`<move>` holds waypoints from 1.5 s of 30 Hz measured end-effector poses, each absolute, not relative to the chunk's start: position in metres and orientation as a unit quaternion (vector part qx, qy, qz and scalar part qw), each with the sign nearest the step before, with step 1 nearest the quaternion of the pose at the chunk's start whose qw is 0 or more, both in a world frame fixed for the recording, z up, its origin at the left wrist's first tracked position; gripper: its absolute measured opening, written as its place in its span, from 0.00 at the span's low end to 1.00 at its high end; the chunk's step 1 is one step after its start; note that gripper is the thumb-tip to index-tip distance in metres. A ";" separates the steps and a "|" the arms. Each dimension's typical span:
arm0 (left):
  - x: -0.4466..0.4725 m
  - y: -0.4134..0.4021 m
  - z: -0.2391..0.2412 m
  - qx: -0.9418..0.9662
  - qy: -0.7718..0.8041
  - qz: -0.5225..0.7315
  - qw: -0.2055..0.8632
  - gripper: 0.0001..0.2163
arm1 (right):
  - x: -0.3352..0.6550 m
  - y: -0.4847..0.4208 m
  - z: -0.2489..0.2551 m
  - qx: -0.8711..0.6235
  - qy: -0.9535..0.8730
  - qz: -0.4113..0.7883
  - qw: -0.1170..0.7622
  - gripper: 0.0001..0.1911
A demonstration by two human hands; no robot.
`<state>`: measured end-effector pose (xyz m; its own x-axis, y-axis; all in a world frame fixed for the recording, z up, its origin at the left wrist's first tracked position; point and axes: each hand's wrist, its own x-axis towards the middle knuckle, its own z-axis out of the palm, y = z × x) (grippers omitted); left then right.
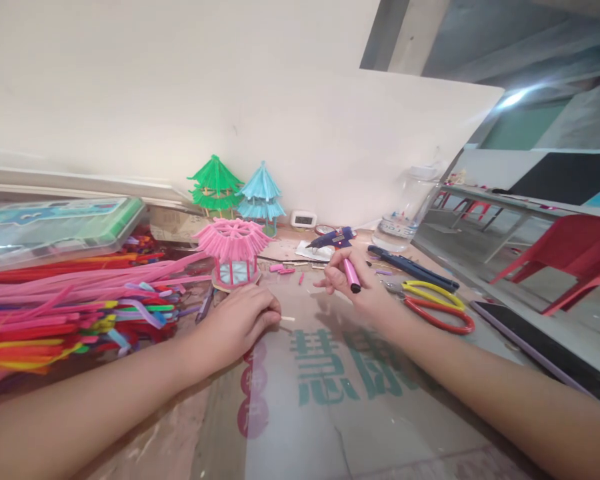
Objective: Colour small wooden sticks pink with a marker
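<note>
My left hand (245,317) rests low over the printed plastic sheet with its fingers curled. From its fingertips sticks out a short, pale wooden stick (288,319), pinched there. My right hand (353,280), raised a little above the sheet, holds a pink marker (351,275) whose black end points toward me. Just beyond my left hand stands a small pink pavilion model (233,247) with a fringed roof and pale blue panels. Small pink pieces (285,270) lie between the pavilion and my right hand.
Green (215,187) and light blue (261,193) pavilions stand at the back. Bundled pipe cleaners (55,320) and a plastic case (60,227) fill the left. Rightward are a glue gun (333,238), a bottle (400,217), red-and-yellow-handled cutters (437,310), dark-handled pliers (415,268) and a phone (545,347).
</note>
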<state>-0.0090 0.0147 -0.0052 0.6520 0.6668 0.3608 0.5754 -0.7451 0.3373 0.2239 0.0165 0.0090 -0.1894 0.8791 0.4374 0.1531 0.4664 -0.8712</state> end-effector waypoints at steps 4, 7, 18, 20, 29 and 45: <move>-0.009 0.016 -0.005 0.907 0.339 0.230 0.097 0.09 | 0.221 0.020 -0.001 -0.375 -0.686 0.425 0.456 0.20; -0.009 0.016 -0.002 0.913 0.328 0.222 0.095 0.08 | 0.217 0.012 0.000 -0.334 -0.676 0.492 0.436 0.20; -0.013 0.014 0.004 0.951 0.254 0.163 0.063 0.11 | 0.202 -0.022 0.004 -0.364 -0.817 0.352 0.274 0.10; -0.012 0.014 0.003 0.944 0.268 0.181 0.066 0.10 | 0.198 -0.024 0.003 -0.353 -0.833 0.339 0.256 0.10; -0.012 0.012 0.000 0.922 0.293 0.230 0.106 0.08 | 0.193 -0.024 -0.001 -0.360 -0.840 0.306 0.267 0.11; -0.007 0.000 0.008 0.920 0.329 0.193 0.087 0.07 | 0.198 -0.023 -0.001 -0.380 -0.813 0.328 0.296 0.05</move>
